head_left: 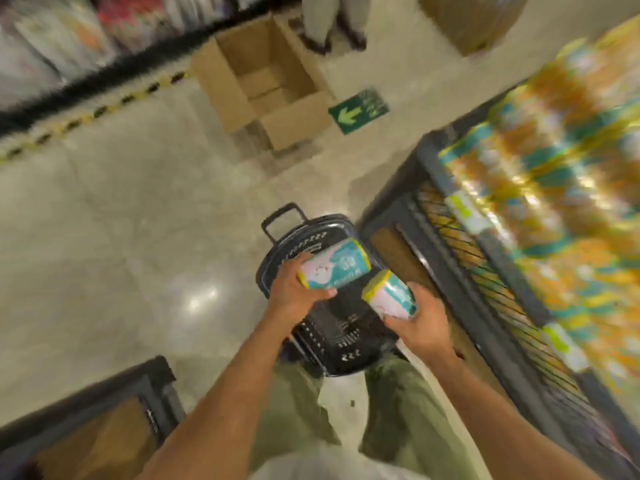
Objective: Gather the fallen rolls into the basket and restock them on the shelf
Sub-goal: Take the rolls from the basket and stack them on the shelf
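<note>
A first roll (334, 268) is gripped in the left hand (294, 289) and a second roll (389, 294) in the right hand (420, 323) above the black basket (346, 355) on the polished floor (121, 220), beside a stocked shelf (519, 209) at right, an open cardboard box (263, 84) lying beyond.

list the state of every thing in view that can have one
left hand: grips the left roll
left roll: held above the basket, lying sideways
right hand: grips the right roll
right roll: held above the basket, tilted
basket: on the floor, no rolls seen inside
cardboard box: open, flaps out, looks empty
shelf: stocked, blurred
</note>
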Tool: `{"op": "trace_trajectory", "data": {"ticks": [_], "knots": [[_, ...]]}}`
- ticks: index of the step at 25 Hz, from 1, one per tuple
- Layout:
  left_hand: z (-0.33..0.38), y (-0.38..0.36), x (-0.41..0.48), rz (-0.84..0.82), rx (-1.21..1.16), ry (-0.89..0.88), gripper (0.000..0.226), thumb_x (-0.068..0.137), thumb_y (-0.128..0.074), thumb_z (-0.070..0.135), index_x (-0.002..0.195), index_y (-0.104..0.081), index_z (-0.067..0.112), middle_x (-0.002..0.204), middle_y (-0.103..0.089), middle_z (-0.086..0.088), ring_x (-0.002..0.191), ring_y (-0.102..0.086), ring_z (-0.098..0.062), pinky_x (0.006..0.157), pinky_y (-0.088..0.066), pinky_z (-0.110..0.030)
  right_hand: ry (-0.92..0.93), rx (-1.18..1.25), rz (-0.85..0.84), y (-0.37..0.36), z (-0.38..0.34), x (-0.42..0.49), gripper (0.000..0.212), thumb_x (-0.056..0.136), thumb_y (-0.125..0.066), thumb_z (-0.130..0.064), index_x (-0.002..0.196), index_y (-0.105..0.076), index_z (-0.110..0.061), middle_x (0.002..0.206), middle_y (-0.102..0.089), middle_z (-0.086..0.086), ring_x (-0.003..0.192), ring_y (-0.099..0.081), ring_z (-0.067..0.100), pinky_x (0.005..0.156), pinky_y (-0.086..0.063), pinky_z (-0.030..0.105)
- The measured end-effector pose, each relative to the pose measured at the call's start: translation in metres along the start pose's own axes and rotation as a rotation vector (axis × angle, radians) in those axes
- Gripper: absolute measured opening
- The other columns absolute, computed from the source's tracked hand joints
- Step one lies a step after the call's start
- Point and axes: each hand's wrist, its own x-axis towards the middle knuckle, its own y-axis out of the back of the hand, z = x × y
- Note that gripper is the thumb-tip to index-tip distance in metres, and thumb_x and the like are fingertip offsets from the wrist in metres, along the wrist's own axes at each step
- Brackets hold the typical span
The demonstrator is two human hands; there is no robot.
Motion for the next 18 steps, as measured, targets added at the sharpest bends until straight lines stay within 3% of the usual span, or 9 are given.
{"op": "trace_trajectory", "data": {"ticks": [2, 5, 7, 11, 15, 18], "knots": [[0.057, 0.015, -0.038, -0.1, -0.01, -0.135, 0.083, 0.057, -0.1, 0.017, 0.13, -0.061, 0.022, 0.124, -0.068, 0.001, 0.112, -0.066, -0.019, 0.097, -0.054, -0.034, 0.028, 0.072, 0.106, 0.063, -0.017, -0.045, 0.065, 0.055, -0.083, -0.045, 0.114, -0.064, -0.023, 0.1, -0.068, -0.002, 0.093, -0.067, 0.023, 0.083, -0.054, 0.043], [0.14, 0.012, -0.07, -0.258, 0.037, -0.321, 0.08, 0.053, -0.099, 0.034, 0.124, -0.061, 0.037, 0.121, -0.071, 0.015, 0.109, -0.069, -0.009, 0.09, -0.057, -0.027, 0.065, 0.08, 0.332, 0.137, -0.012, -0.098, 0.063, 0.059, -0.083, -0.048, 0.116, -0.056, -0.039, 0.1, -0.058, -0.022, 0.089, -0.057, 0.001, 0.069, -0.051, 0.033], [0.204, -0.011, -0.085, -0.385, 0.112, -0.473, 0.079, 0.052, -0.096, 0.04, 0.122, -0.06, 0.045, 0.12, -0.07, 0.019, 0.109, -0.068, -0.006, 0.085, -0.06, -0.029, 0.063, 0.064, 0.521, 0.184, 0.005, -0.127, 0.066, 0.064, -0.078, -0.056, 0.121, -0.048, -0.045, 0.101, -0.045, -0.028, 0.091, -0.049, -0.001, 0.068, -0.044, 0.026], [0.318, -0.094, -0.111, -0.488, 0.28, -0.732, 0.084, 0.051, -0.1, 0.026, 0.121, -0.053, 0.03, 0.113, -0.065, 0.01, 0.095, -0.066, -0.005, 0.074, -0.056, -0.021, -0.048, 0.072, 0.764, 0.286, 0.035, -0.152, 0.071, 0.065, -0.073, -0.061, 0.128, -0.05, -0.039, 0.113, -0.059, -0.004, 0.104, -0.055, 0.017, 0.08, -0.048, 0.036], [0.402, -0.201, -0.125, -0.552, 0.386, -0.832, 0.088, 0.052, -0.101, 0.024, 0.123, -0.052, 0.031, 0.111, -0.061, 0.004, 0.092, -0.063, -0.014, 0.065, -0.051, -0.025, -0.074, 0.027, 0.896, 0.379, 0.08, -0.153, 0.067, 0.064, -0.071, -0.059, 0.123, -0.052, -0.034, 0.107, -0.062, -0.003, 0.099, -0.054, 0.018, 0.078, -0.048, 0.034], [0.45, -0.279, -0.121, -0.6, 0.404, -0.959, 0.09, 0.049, -0.097, 0.037, 0.128, -0.054, 0.033, 0.121, -0.057, 0.007, 0.096, -0.059, 0.0, 0.071, -0.052, -0.018, -0.08, 0.029, 0.948, 0.439, 0.125, -0.132, 0.071, 0.065, -0.07, -0.054, 0.128, -0.053, -0.029, 0.114, -0.062, -0.002, 0.103, -0.055, 0.02, 0.082, -0.049, 0.035]]}}
